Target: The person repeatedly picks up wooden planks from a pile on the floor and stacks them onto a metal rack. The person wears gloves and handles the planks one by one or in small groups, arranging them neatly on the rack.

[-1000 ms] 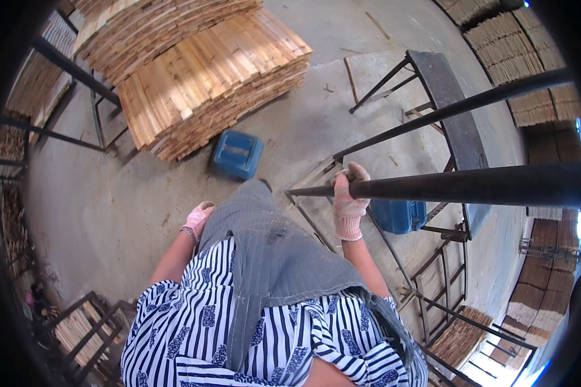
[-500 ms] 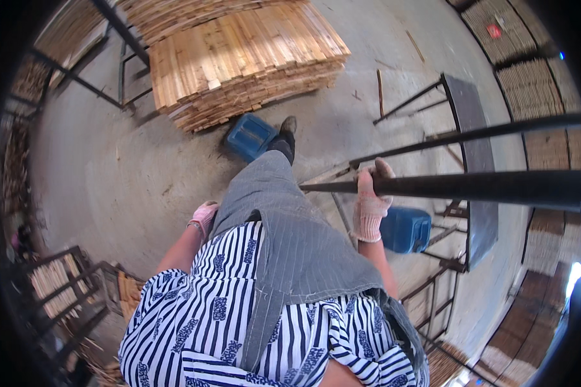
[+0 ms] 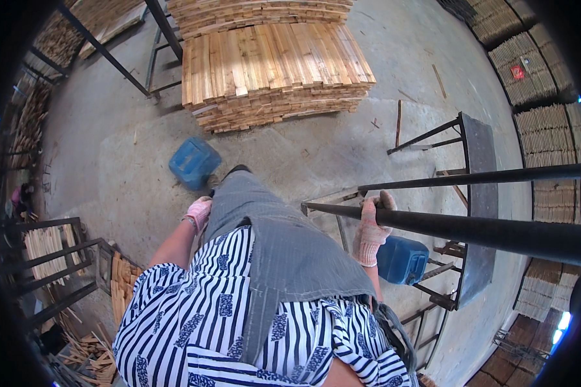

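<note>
My right hand (image 3: 376,222), in a pinkish-white knit glove, is closed around a thick black metal bar (image 3: 484,232). A second black bar (image 3: 471,177) runs above it in the picture, and both meet a low frame (image 3: 332,198) near the floor. At my left side, my left hand (image 3: 199,213) wears the same kind of glove and hangs beside the grey apron (image 3: 297,251). Its fingertips are turned toward my leg and partly hidden, so I cannot tell whether they hold anything.
Ahead stands a big stack of wooden strips (image 3: 277,61). One blue jerrycan (image 3: 195,162) sits on the floor ahead left, another blue jerrycan (image 3: 403,259) beside my right hand. A dark-topped metal bench (image 3: 481,213) is at the right; metal racks (image 3: 58,258) hold wood at the left.
The view has shifted: the wood stack appears further right, the front jerrycan further left. My forward foot has drawn back under the apron. The right hand keeps its grip on the bar.
</note>
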Motion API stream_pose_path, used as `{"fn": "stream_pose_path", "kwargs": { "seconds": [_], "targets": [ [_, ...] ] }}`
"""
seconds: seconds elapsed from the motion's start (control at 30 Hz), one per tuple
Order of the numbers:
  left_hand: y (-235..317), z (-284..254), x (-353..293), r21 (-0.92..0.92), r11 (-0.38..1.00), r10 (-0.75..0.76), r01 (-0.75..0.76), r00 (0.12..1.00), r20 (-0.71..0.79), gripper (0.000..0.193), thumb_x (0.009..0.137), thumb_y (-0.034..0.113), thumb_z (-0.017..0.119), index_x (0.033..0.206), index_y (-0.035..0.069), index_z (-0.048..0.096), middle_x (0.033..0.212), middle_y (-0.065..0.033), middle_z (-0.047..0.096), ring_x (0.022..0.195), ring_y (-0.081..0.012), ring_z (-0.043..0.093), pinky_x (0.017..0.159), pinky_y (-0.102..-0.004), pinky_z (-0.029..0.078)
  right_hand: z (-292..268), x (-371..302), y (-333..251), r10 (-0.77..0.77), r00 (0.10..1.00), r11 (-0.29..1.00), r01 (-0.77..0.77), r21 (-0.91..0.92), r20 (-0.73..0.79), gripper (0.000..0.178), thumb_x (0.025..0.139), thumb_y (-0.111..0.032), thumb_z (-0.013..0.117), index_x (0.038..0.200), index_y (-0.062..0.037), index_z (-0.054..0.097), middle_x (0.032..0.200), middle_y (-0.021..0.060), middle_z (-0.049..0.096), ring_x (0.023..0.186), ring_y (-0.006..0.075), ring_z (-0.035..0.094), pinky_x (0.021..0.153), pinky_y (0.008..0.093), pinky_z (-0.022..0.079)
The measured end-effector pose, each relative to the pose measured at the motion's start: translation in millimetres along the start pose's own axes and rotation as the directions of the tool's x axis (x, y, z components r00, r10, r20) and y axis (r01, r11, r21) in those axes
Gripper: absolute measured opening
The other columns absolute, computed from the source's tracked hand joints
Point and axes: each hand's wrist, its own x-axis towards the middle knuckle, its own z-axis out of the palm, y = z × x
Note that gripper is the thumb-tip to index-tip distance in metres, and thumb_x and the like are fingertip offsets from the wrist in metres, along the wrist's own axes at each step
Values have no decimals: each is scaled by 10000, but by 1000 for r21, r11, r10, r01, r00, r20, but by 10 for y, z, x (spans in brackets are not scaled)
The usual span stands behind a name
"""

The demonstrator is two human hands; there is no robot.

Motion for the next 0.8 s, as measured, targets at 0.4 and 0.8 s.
{"fn": "stream_pose_path", "kwargs": {
  "seconds": [0.4,0.8],
  "targets": [
    [-1312,-841,334,302,947,128,-114,991,-28,419,873,336,665,1205,81,674,1118,-142,686,1020,-276,642,865,-370,508,211,-112,-72,-106,983,993,96,-72,-148,390,916,-23,618,1293,-8,519,927,57,606,817,141,596,807,309,521],
    [307,-2339,2521,486,788,306,-378,926,223,285,841,224,624,1090,109,702,889,-76,679,766,-224,625,691,-384,518,515,-241,-59,-84,809,995,41,-87,-582,425,893,-102,699,1276,16,557,919,12,610,803,86,568,756,253,496]
  ]
}}
